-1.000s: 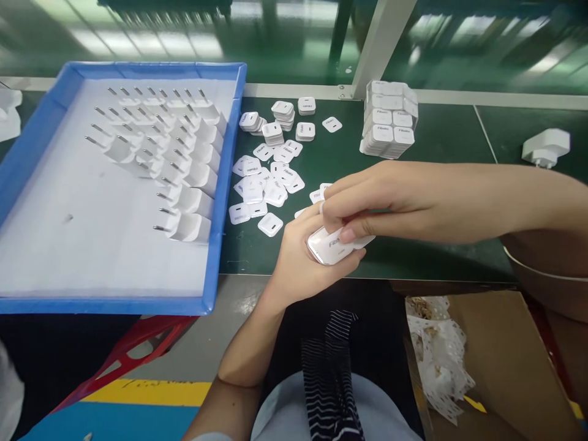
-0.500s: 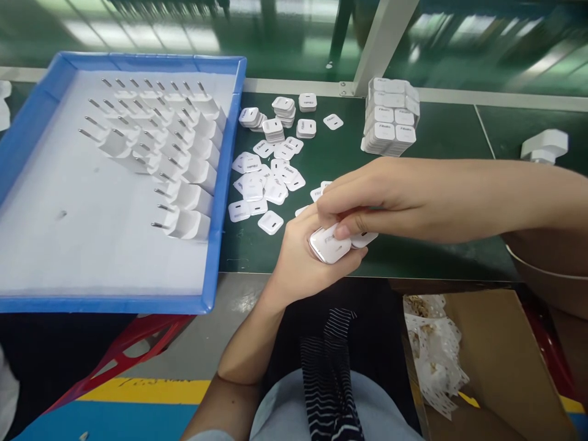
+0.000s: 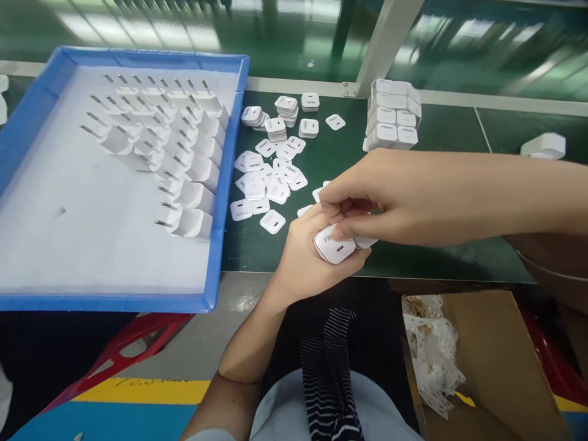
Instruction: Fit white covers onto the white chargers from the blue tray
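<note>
My left hand (image 3: 307, 263) curls around white rounded-square charger faceplates in front of the bench edge. The top faceplate (image 3: 337, 251) faces up, with grey lettering and a small dark slot. My right hand (image 3: 362, 196) reaches over from the right, its thumb pressed on that faceplate's upper edge and its fingers bent behind. Part of another white faceplate (image 3: 366, 242) shows under the right hand; how many pieces lie in the left palm is hidden. Loose faceplates (image 3: 278, 188) lie in a heap on the green bench (image 3: 257, 251), just beyond my left hand.
A blue-rimmed tray (image 3: 212, 257) at left holds rows of white plug housings (image 3: 190, 222), metal pins upward. Small faceplate stacks (image 3: 287, 105) stand behind the heap. A larger block of stacks (image 3: 392, 113) is near the metal post (image 3: 386, 43). A cardboard box (image 3: 491, 349) sits below right.
The view has shifted slightly. My right thumb has slid a little left over the top faceplate, whose dark slot now shows more clearly. My left hand keeps its hold.
</note>
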Demonstrator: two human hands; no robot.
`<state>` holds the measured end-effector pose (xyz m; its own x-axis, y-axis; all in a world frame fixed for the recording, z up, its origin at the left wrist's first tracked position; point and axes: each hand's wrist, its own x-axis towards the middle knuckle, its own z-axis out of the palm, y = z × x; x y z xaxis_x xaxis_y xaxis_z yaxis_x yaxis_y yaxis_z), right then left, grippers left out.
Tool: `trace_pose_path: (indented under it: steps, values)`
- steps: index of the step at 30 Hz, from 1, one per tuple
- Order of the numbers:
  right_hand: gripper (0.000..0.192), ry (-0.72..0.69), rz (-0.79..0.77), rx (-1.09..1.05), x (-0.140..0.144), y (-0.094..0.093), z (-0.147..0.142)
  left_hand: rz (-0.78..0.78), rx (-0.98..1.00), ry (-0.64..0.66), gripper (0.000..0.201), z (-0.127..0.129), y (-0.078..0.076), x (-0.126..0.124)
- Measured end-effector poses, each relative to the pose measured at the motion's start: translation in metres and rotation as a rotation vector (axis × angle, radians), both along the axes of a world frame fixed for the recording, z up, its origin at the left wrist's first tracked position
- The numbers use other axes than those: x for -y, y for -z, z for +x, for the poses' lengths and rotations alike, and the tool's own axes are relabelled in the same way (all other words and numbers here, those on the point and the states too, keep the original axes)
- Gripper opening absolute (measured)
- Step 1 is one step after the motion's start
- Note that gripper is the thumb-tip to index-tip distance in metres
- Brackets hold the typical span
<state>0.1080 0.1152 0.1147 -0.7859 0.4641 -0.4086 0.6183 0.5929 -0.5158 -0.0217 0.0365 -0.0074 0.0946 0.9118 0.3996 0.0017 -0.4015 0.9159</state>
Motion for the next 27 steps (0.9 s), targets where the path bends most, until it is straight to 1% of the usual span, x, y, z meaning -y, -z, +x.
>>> trace_pose_path:
  steps: [4, 7, 9, 12, 17, 19, 21, 23, 25, 27]
  values:
    - [0.029, 0.015, 0.005, 0.098, 0.002, -0.007, -0.007, 0.014, 0.006, 0.004, 0.021, 0.001, 0.001, 0.0]
    - [0.031, 0.025, 0.032, 0.131, 0.002, -0.008, -0.007, 0.016, 0.011, 0.008, 0.021, 0.001, 0.001, 0.001]
    - [0.034, 0.018, 0.061, 0.124, 0.002, -0.005, -0.005, 0.01, 0.005, 0.011, 0.02, 0.0, 0.0, 0.001]
    - [0.039, 0.018, 0.115, 0.05, -0.001, 0.0, 0.001, 0.006, -0.032, 0.01, 0.019, -0.001, -0.002, 0.001]
    - [0.048, 0.156, 0.16, -0.007, -0.003, 0.005, 0.005, 0.038, -0.043, -0.006, 0.018, -0.001, -0.003, 0.001]
    - [0.049, 0.196, 0.142, -0.069, -0.002, 0.007, 0.008, 0.022, -0.047, -0.005, 0.019, -0.001, -0.003, 0.001]
    - [0.049, 0.232, 0.087, -0.154, 0.0, 0.009, 0.015, 0.001, -0.05, -0.013, 0.023, -0.001, -0.002, 0.001]
    - [0.046, 0.315, 0.059, -0.282, 0.002, 0.01, 0.023, -0.016, -0.057, -0.008, 0.029, -0.001, -0.002, 0.002]
    - [0.041, 0.413, 0.081, -0.415, 0.004, 0.012, 0.031, -0.024, -0.064, 0.005, 0.037, -0.002, -0.002, 0.003]
    - [0.032, 0.473, 0.112, -0.509, 0.008, 0.014, 0.038, -0.02, -0.068, 0.012, 0.042, -0.003, -0.002, 0.003]
